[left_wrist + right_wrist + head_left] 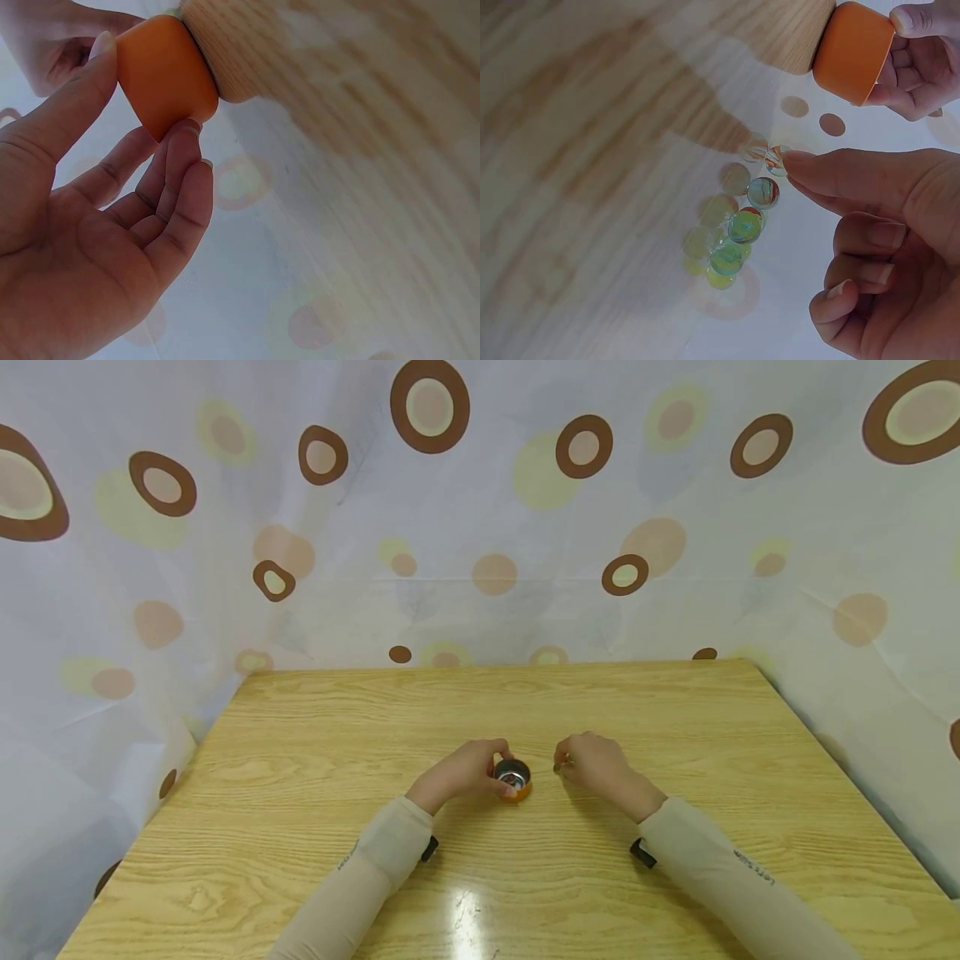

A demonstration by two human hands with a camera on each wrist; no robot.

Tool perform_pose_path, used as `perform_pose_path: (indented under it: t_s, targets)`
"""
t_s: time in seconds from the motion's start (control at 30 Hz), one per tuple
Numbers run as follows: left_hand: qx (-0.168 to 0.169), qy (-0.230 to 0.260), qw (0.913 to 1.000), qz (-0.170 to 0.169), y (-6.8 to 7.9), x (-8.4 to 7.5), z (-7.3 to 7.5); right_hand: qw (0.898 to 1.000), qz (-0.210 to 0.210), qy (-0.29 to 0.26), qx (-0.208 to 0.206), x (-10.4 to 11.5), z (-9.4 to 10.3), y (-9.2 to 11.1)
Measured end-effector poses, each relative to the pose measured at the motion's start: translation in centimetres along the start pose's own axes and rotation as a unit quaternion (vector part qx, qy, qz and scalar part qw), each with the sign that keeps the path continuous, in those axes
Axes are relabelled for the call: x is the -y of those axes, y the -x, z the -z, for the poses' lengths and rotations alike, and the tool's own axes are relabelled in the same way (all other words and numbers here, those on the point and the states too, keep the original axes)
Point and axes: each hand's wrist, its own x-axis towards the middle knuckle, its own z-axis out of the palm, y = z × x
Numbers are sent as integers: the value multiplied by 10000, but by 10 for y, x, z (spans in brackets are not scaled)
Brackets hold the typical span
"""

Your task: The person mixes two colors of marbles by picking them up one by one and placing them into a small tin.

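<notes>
My left hand (pixel 468 768) grips a small orange cup (pixel 169 75) with a shiny metal inside, thumb on one side and fingers on the other. The cup stands upright on the table, and small reddish and pale bits show inside it in the head view. To its right, my right hand (pixel 596 762) pinches a clear glass marble (pixel 777 160) with orange streaks between thumb and forefinger, close at the tabletop. The other fingers are curled in. Beside it in the right wrist view lie several more glass marbles (pixel 763 193), some tinted green; the right hand mostly hides them in the head view.
The wooden table (pixel 337 718) has a glossy surface that mirrors the marbles. A pale curtain (pixel 480 510) with brown and yellow spots hangs behind the table and along both sides. A dark wrist device (pixel 642 852) shows under the right sleeve.
</notes>
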Motion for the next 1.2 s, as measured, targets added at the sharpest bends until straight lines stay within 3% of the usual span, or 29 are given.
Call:
perform_pose_path:
  t_s: [0.57, 1.2]
  targets:
    - [0, 24, 10000, 25, 1, -2, 0, 9998, -43, 59, 193, 3, -1, -1]
    - [52, -30, 10000, 44, 0, -4, 1, 9996, 221, -20, -165, 21, 12, 2]
